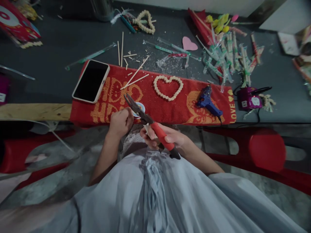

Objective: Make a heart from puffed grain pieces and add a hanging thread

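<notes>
My right hand (175,136) grips a pair of pliers (160,133) with red and black handles, held over my lap at the table edge. The dark jaws point up and left, over a small round white and blue disc (139,108). Beside the jaws, my left hand (120,121) is closed in a fist; what it holds, if anything, is hidden. Past the jaws, thin wooden sticks (136,77) lie on a red towel (148,110). A heart-shaped frame of small pale pieces (168,88) rests on the towel to the right.
A phone (91,81) lies on the towel's left end, a blue glue gun (208,101) on its right. Behind are cut stick bits, wrapped straws (228,55), a pink heart (189,44) and another heart frame (145,22). A purple box (250,97) and red stools (267,149) stand right.
</notes>
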`<state>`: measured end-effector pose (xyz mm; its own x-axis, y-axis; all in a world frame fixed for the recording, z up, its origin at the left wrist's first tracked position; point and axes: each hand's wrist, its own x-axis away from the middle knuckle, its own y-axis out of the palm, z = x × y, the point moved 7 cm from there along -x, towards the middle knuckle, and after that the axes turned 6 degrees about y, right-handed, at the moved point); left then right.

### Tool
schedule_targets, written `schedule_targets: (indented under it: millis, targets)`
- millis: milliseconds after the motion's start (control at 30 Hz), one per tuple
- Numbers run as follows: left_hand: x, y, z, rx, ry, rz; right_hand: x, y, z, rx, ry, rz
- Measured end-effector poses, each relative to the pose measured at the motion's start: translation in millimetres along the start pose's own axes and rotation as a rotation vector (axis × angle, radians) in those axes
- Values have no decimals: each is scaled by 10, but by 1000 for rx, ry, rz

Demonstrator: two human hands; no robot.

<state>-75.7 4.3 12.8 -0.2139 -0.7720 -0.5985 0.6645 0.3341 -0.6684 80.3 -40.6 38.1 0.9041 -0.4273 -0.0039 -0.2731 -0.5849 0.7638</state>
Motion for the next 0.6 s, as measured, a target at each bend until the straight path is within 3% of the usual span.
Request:
schedule_targets:
  millis: [200, 367, 600]
  targets:
    - [51, 22, -58, 11, -15, -7, 0, 28, -54, -19, 30, 65]
    - [69, -5, -80, 30, -52, 10, -35, -67, -37, 54, 9, 96]
    - [41, -141, -122, 0, -208, 101, -35, -171, 28, 75, 40, 162]
